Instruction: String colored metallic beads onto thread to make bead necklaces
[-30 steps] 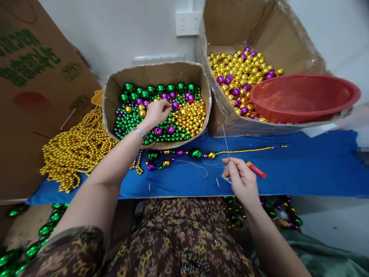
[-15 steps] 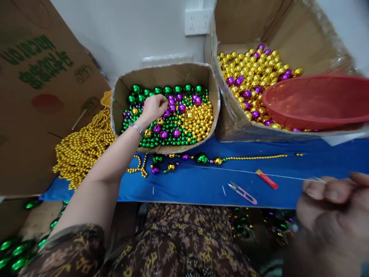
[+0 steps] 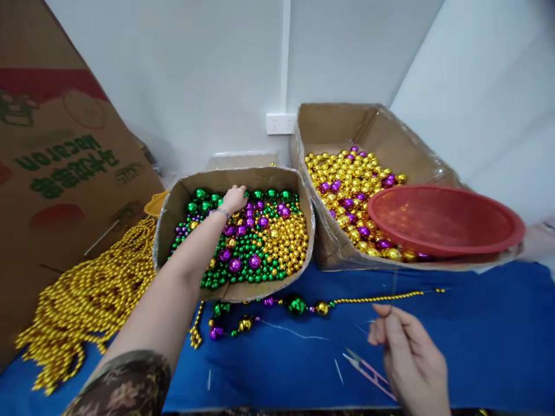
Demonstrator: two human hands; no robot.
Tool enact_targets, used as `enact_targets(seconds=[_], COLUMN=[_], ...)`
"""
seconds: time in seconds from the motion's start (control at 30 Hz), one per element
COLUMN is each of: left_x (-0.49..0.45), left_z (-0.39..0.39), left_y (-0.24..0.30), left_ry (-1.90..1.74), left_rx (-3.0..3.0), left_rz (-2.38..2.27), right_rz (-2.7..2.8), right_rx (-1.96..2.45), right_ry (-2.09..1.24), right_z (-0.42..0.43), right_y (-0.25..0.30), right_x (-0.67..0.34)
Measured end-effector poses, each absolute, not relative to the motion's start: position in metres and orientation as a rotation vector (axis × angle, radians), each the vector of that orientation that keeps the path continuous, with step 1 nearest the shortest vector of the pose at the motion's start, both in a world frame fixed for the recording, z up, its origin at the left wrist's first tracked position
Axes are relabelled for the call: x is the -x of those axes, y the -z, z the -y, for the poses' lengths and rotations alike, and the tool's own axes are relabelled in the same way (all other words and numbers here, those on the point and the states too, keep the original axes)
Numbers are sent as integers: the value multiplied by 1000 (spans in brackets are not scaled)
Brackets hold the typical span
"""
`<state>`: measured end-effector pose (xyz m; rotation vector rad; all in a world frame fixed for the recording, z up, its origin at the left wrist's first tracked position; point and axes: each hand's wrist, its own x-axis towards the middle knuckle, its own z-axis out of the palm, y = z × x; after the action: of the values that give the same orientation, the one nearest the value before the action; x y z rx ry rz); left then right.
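Note:
My left hand (image 3: 235, 198) reaches into the small cardboard box (image 3: 173, 209) of green, purple and gold beads, its fingers curled down among the large green beads at the back. What it grips is hidden. My right hand (image 3: 410, 352) hovers over the blue cloth (image 3: 477, 335) at the lower right, thumb and forefinger pinched on a thin needle (image 3: 393, 286) that points upward. A partly strung bead strand (image 3: 321, 304) lies on the cloth in front of the box, with a loose thread trailing from it.
A larger box (image 3: 381, 133) of gold and purple beads stands at the right with a red plastic basin (image 3: 442, 218) resting on it. Thread snips (image 3: 368, 372) lie by my right hand. A heap of gold bead strands (image 3: 82, 294) lies at the left, against flat cardboard (image 3: 56, 173).
My left hand has moved from the box's middle to its back row of green beads. My right hand swung far right, then came back low and centre. The camera tilted up.

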<state>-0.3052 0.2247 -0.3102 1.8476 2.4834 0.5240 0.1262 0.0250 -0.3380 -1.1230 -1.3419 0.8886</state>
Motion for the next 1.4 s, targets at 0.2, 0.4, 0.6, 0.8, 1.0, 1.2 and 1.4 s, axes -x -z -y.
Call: enact_targets(seconds=[0.2,0.4,0.6,0.8,1.0,1.2,1.4], left_x=[314,298,251,212,197,192,193], left_z=[-251,-213,-114,-47,-14,-2,2], left_y=[317,295,277,291,308,317,315], left_ry=[-612,-1098,-1405,-1239,-1223,-1324,-1298], left_rx=[-1752,-1537,-1170,-1328,-1132,-672,-598], left_rz=[-2388,-2104,-1269,-1362,-1197,-722,-652], right_rz=[1584,1806,1935,2029,2072,2162,2204], right_rx=[1158,1121,1025,889,891,857,822], right_ry=[-997,-886,-778,-654,-483,-275,-187], right_z=[-28,-31,-30,-21,-20,-18,-16], right_y=[350,341,332,330,336,340,341], right_x=[-108,-88,-70,-60,-66,-74,-77])
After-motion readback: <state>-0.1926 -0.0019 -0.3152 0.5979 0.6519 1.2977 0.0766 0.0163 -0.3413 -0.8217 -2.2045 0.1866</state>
